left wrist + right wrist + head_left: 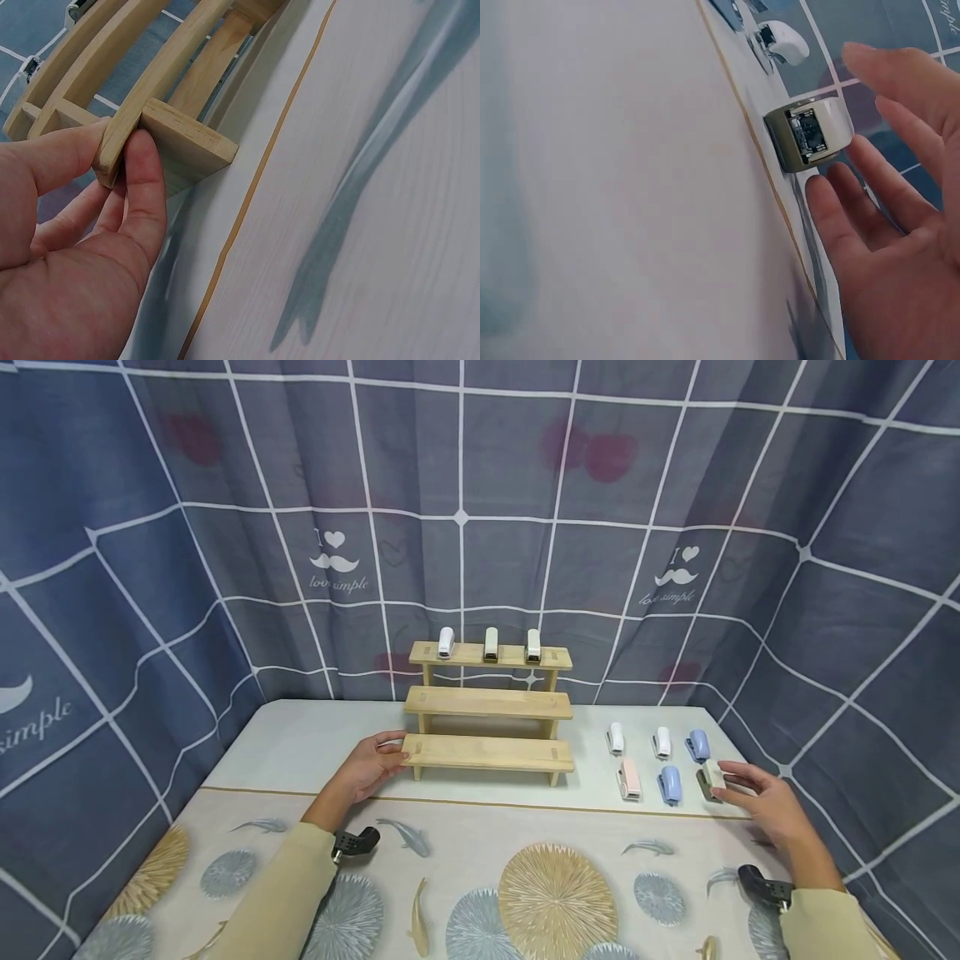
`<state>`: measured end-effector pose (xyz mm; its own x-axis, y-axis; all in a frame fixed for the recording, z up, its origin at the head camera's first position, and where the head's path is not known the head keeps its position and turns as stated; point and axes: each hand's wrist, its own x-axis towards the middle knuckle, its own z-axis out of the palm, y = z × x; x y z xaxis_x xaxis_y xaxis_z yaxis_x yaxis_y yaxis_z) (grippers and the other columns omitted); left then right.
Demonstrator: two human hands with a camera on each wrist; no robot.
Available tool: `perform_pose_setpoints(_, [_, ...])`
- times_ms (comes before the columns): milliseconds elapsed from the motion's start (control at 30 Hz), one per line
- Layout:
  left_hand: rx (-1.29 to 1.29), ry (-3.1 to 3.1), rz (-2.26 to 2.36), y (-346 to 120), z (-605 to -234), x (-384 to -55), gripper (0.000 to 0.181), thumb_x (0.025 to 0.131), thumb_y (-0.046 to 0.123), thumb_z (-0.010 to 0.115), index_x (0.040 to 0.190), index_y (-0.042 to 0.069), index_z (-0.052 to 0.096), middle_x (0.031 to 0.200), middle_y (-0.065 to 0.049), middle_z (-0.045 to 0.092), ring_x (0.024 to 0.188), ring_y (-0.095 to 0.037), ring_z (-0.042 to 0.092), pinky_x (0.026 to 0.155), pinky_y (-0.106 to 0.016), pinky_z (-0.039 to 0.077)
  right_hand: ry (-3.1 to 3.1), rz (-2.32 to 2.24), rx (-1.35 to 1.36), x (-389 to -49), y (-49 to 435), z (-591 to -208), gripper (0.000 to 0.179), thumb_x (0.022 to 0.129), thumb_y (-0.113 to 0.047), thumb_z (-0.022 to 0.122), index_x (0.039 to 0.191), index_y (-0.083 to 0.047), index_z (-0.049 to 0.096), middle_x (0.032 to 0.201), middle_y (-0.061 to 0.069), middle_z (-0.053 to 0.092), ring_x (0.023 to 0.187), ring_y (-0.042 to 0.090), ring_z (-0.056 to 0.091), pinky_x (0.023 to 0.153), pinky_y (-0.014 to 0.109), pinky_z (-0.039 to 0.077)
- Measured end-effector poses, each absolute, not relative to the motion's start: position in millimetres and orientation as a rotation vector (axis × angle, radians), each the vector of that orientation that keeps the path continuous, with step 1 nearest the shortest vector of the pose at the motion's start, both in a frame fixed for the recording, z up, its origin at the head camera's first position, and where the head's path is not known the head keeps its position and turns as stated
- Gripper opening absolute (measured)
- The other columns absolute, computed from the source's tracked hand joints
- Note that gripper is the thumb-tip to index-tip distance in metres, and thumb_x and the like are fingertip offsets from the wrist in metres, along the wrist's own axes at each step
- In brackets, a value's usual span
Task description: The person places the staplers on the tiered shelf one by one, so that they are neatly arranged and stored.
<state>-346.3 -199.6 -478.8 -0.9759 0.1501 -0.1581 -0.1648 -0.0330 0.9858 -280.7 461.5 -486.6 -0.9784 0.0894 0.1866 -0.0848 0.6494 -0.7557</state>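
Observation:
A three-step wooden display rack (487,702) stands on the white table. My left hand (373,765) pinches the left end of its lowest board (124,135), thumb on top and fingers beneath. On the right, my right hand (765,797) is spread beside a cream stapler with an olive base (810,135). In the right wrist view the thumb stands away from this stapler and the fingers are close by its side. Left of it are a blue stapler (670,785) and a pink stapler (629,778). Behind these stand another blue stapler (697,745) and two white ones (662,742).
Three staplers line the rack's top board: a white one (446,642) at left and two cream ones (491,644). A patterned cloth (420,877) covers the table's front part. Dark checked curtains (405,560) enclose the back and both sides.

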Motion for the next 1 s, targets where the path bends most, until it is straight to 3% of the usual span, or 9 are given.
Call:
perform_pose_setpoints(200, [-0.021, 2.022, 2.104, -198.4, -477.5, -344.8, 0.062, 0.095, -0.007, 0.062, 0.153, -0.005, 0.039, 0.111, -0.005, 0.066, 0.089, -0.009, 0.069, 0.081, -0.022, 0.061, -2.780, 1.214, -0.054, -288.4, 462.8, -482.8, 0.079, 0.084, -0.037, 0.085, 0.147, -0.002, 0.052, 0.138, 0.007, 0.061, 0.100, -0.020, 0.047, 0.076, 0.003, 0.044])
perform_pose_setpoints(400, [-0.002, 2.008, 2.120, -198.1, -477.6, -346.0, 0.063, 0.096, -0.007, 0.062, 0.153, -0.007, 0.036, 0.111, -0.006, 0.067, 0.088, -0.008, 0.069, 0.083, -0.022, 0.061, -2.840, 1.336, 0.002, -296.2, 468.9, -477.9, 0.084, 0.085, -0.031, 0.085, 0.152, 0.000, 0.043, 0.131, -0.022, 0.054, 0.108, -0.014, 0.043, 0.082, 0.004, 0.045])
perform_pose_setpoints(467, [0.002, 2.003, 2.126, -198.3, -478.0, -346.3, 0.063, 0.096, -0.007, 0.062, 0.153, -0.007, 0.036, 0.112, -0.007, 0.067, 0.088, -0.008, 0.069, 0.083, -0.022, 0.061, -2.867, 1.352, 0.029, -298.9, 471.1, -477.3, 0.087, 0.085, -0.028, 0.084, 0.153, 0.002, 0.040, 0.136, -0.015, 0.055, 0.108, -0.013, 0.043, 0.083, 0.005, 0.046])
perform_pose_setpoints(533, [0.011, 2.003, 2.127, -198.6, -478.2, -346.5, 0.063, 0.096, -0.007, 0.062, 0.154, -0.007, 0.036, 0.113, -0.008, 0.067, 0.088, -0.008, 0.069, 0.083, -0.022, 0.061, -2.896, 1.367, 0.023, -301.2, 472.1, -476.4, 0.090, 0.084, -0.027, 0.085, 0.155, 0.002, 0.037, 0.145, 0.003, 0.054, 0.109, -0.010, 0.045, 0.084, 0.006, 0.048])
perform_pose_setpoints(633, [0.006, 2.006, 2.126, -198.8, -478.4, -346.5, 0.063, 0.096, -0.007, 0.062, 0.153, -0.006, 0.036, 0.112, -0.007, 0.066, 0.088, -0.008, 0.068, 0.081, -0.021, 0.061, -2.941, 1.406, 0.012, -304.1, 473.2, -475.0, 0.094, 0.084, -0.026, 0.085, 0.157, 0.002, 0.032, 0.156, 0.028, 0.040, 0.122, 0.013, 0.055, 0.085, 0.012, 0.052])
perform_pose_setpoints(733, [0.004, 2.004, 2.126, -198.3, -478.0, -346.2, 0.064, 0.096, -0.006, 0.063, 0.153, -0.007, 0.036, 0.110, -0.006, 0.066, 0.088, -0.008, 0.069, 0.081, -0.022, 0.061, -2.970, 1.427, 0.005, -306.0, 474.4, -473.5, 0.096, 0.084, -0.024, 0.085, 0.157, 0.003, 0.030, 0.158, 0.033, 0.034, 0.132, 0.034, 0.051, 0.088, 0.018, 0.054])
perform_pose_setpoints(833, [-0.002, 2.005, 2.125, -198.2, -477.9, -345.6, 0.064, 0.095, -0.007, 0.063, 0.153, -0.006, 0.037, 0.110, -0.005, 0.067, 0.088, -0.009, 0.069, 0.082, -0.023, 0.062, -2.977, 1.448, 0.006, -306.5, 474.9, -472.0, 0.096, 0.083, -0.022, 0.085, 0.157, 0.004, 0.030, 0.158, 0.034, 0.034, 0.121, 0.014, 0.059, 0.088, 0.019, 0.054])
perform_pose_setpoints(933, [0.003, 2.008, 2.120, -198.1, -477.6, -345.2, 0.063, 0.095, -0.007, 0.063, 0.153, -0.007, 0.037, 0.112, -0.007, 0.066, 0.089, -0.009, 0.069, 0.084, -0.023, 0.062, -2.964, 1.480, 0.034, -306.6, 475.1, -472.2, 0.094, 0.083, -0.018, 0.085, 0.156, 0.007, 0.030, 0.156, 0.036, 0.035, 0.103, -0.013, 0.051, 0.085, 0.014, 0.052])
perform_pose_setpoints(1000, [0.000, 2.011, 2.119, -198.5, -477.1, -344.7, 0.063, 0.095, -0.007, 0.062, 0.153, -0.006, 0.037, 0.113, -0.008, 0.066, 0.090, -0.009, 0.069, 0.084, -0.024, 0.061, -2.951, 1.496, 0.046, -306.5, 474.5, -472.7, 0.094, 0.083, -0.016, 0.085, 0.155, 0.008, 0.030, 0.155, 0.037, 0.037, 0.098, -0.019, 0.047, 0.083, 0.010, 0.050])
